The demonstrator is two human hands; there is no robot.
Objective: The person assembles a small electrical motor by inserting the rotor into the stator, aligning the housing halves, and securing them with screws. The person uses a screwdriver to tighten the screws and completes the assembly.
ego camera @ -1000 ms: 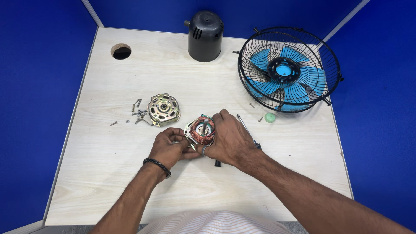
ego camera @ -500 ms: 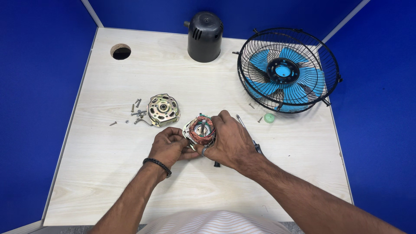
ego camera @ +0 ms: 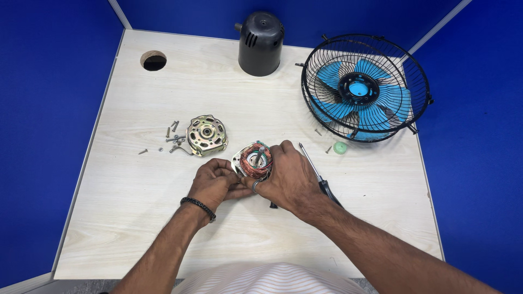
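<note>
Hardly anything shifted: both hands stayed clamped on the motor stator (ego camera: 255,161) at mid-table, left hand (ego camera: 215,183) and right hand (ego camera: 289,177) gripping it. End cover (ego camera: 206,134) and screws (ego camera: 173,136) already off; stator work unfinished.

Copper-wound motor stator (ego camera: 255,160), shaft up, mid-table

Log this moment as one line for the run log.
left hand: grips motor stator | right hand: cups stator | motor end cover, screws: left of stator | screwdriver: under right hand | fan: back right
</note>
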